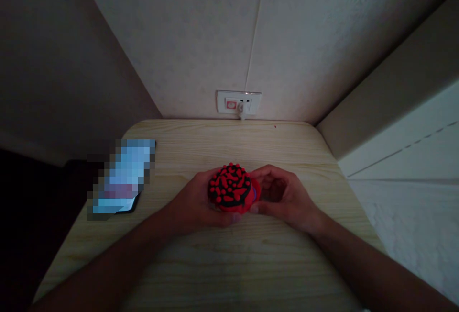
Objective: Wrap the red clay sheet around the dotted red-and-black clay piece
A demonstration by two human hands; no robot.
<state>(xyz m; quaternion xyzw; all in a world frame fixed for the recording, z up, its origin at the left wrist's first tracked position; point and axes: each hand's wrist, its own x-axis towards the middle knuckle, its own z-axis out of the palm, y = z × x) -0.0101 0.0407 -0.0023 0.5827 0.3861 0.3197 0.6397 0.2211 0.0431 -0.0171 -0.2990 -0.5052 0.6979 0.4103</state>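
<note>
A small round modelling-clay cake is between my hands above the middle of the table. Its black top carries red dots and short red strips, and its side is red. My left hand wraps around the cake's left side, with the thumb along the near edge. At the other side, my right hand pinches the cake's red edge between thumb and fingers, its palm hollow. A bit of purple-blue shows by the right fingertips. The cake's underside is hidden.
The pale wooden table has rounded far corners and meets a wall. A phone with a lit, blurred screen lies at the left edge. A socket with a plug sits low on the wall. A tiny red speck lies near the far edge.
</note>
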